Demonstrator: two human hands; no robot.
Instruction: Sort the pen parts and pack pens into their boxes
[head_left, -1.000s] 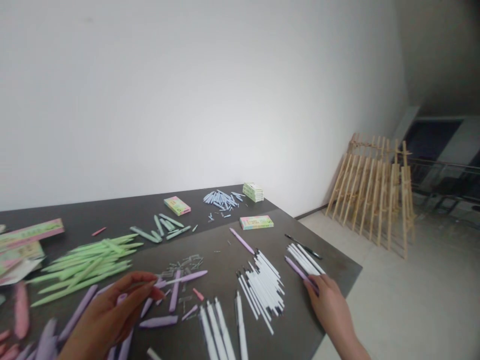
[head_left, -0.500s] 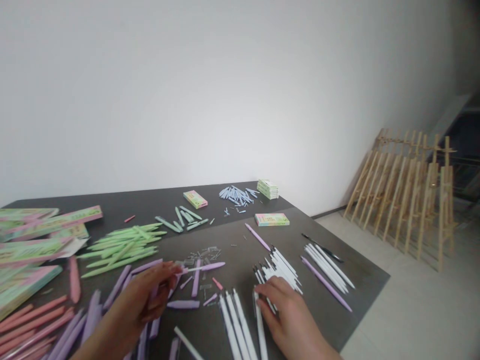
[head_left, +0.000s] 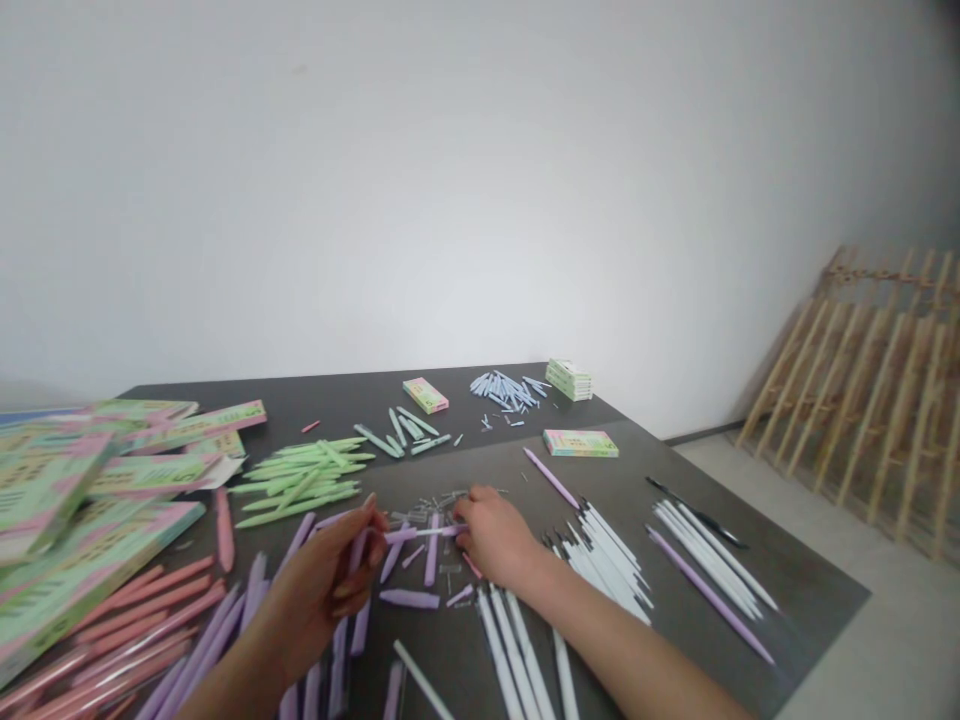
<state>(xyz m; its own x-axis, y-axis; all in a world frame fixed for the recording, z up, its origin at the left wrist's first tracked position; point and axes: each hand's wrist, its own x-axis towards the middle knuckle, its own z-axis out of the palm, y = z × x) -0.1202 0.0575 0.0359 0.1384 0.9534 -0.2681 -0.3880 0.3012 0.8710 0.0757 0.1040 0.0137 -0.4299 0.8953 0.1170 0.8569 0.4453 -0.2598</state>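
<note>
My left hand (head_left: 345,565) is closed in a pinch on a short purple pen part (head_left: 401,536), from which a thin white refill (head_left: 430,532) sticks out to the right. My right hand (head_left: 491,535) has its fingers closed around another purple pen piece (head_left: 453,530), in line with the refill's end; its tip is hidden by the fingers. Below them lie a purple barrel piece (head_left: 409,599) and small purple tips (head_left: 460,596). Clear small caps (head_left: 435,512) are scattered just beyond. White pens (head_left: 517,650) lie under my right forearm.
Pink pens (head_left: 150,610) and purple pens (head_left: 202,640) lie at the left, near stacked cartons (head_left: 97,580). Green pens (head_left: 307,475), blue pens (head_left: 506,388) and small boxes (head_left: 580,443) stand farther back. More white pens (head_left: 709,555) lie right. Wooden easels (head_left: 877,410) lean against the wall.
My right hand has left the white pens and moved left and away from me to the purple piece. My left hand still holds its purple part. The view has turned slightly left.
</note>
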